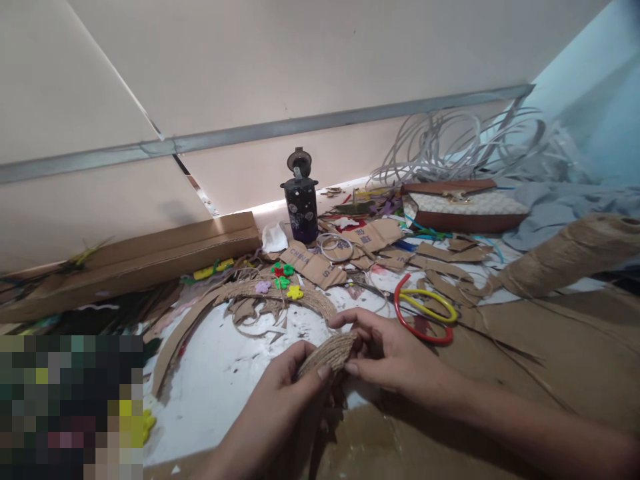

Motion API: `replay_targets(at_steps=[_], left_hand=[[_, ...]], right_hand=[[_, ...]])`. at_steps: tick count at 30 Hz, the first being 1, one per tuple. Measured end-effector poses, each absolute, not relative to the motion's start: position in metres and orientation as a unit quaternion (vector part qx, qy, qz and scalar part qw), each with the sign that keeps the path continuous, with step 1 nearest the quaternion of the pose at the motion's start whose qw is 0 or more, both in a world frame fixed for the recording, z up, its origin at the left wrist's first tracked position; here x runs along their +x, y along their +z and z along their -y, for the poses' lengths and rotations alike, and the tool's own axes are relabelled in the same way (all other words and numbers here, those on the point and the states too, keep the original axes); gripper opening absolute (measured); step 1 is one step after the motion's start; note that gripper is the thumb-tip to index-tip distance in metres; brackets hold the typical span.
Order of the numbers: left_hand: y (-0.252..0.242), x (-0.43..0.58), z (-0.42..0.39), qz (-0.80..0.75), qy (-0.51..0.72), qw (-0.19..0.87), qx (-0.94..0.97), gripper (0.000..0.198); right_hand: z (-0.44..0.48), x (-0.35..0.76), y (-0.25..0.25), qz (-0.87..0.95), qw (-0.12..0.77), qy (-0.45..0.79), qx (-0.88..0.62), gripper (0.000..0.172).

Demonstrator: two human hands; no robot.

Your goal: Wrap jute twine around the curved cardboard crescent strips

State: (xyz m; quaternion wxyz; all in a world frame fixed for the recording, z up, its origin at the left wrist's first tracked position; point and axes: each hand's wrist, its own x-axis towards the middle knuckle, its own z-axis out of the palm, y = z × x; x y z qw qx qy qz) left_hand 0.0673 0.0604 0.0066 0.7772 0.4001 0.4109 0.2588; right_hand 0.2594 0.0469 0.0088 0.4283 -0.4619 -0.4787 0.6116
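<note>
Twine strip [327, 353] sits held: left hand [284, 390] with its grip closed on it, right hand [393, 352] pinching its far part, near scissors [430, 292].

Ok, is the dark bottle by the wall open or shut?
The dark bottle is open: its lid stands flipped up, with a pale spout showing below.

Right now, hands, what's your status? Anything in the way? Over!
Left hand, right hand: both holding twine-wrapped piece. Scissors just beyond right hand, not blocking. Flowered arch ahead. Over.
</note>
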Motion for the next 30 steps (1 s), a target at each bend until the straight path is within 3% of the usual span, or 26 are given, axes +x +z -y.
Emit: replay_targets(at_steps=[16,21,30], left_hand=[[0.005,0.07,-0.058,-0.423,0.253,0.752,0.438,0.029],[0.001,0.069,-0.055,-0.404,0.255,0.763,0.435,0.025],[0.004,0.063,-0.059,-0.393,0.23,0.784,0.422,0.023]], right_hand=[[-0.049,0.262,0.004,0.487,0.409,0.613,-0.468,0.049],[-0.047,0.263,0.003,0.503,0.377,0.631,-0.454,0.027],[-0.045,0.262,0.008,0.426,0.43,0.679,-0.415,0.026]])
